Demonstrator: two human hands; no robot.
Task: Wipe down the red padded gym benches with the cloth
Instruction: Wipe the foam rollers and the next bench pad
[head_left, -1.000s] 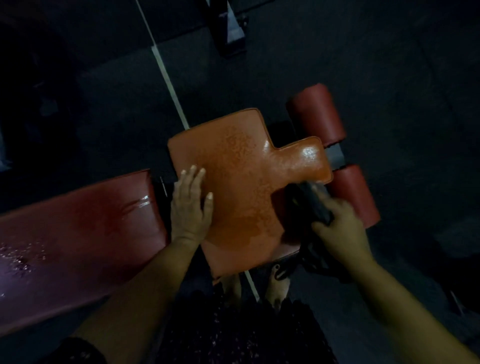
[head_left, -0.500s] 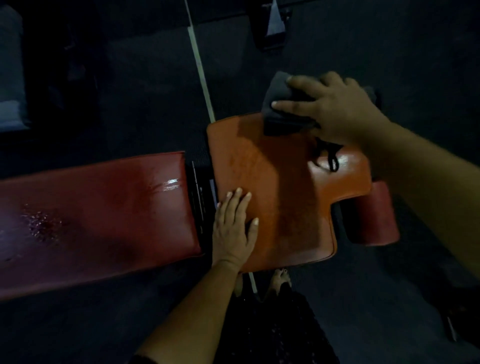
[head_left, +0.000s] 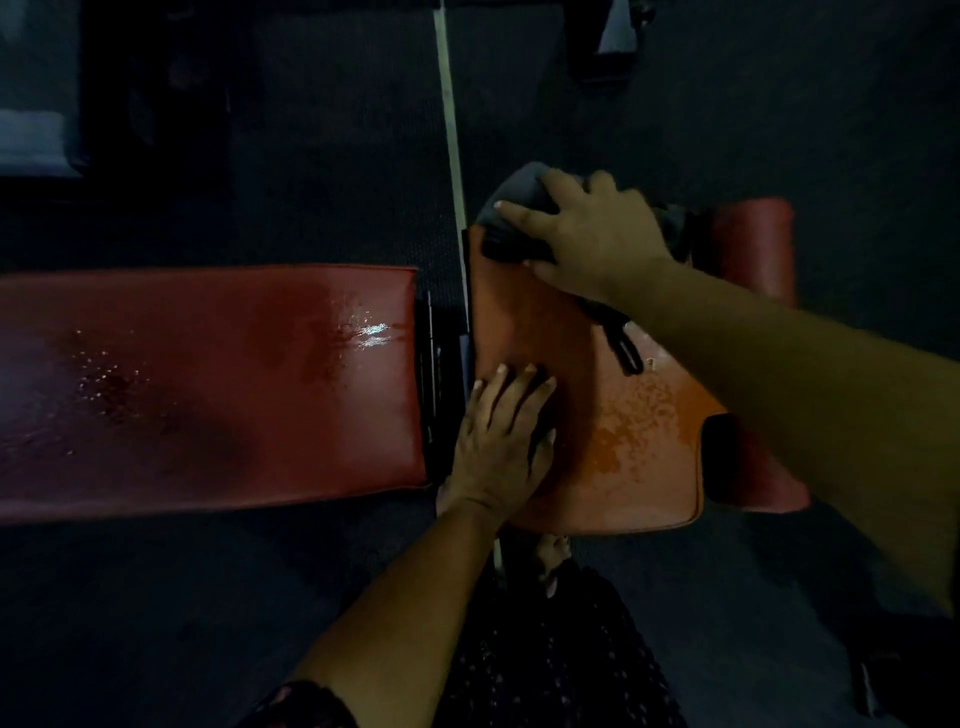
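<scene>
The cloth, dark grey, sits on the far left corner of the orange-red seat pad, and part of it hangs past the far edge. The right hand presses down on it, with fingers curled over its top. The left hand lies flat on the near left part of the same pad, fingers straight, holding nothing. The long red bench pad lies just left of it, shiny and wet. A red roller sits at the far right.

Long bench pad cropped left
</scene>
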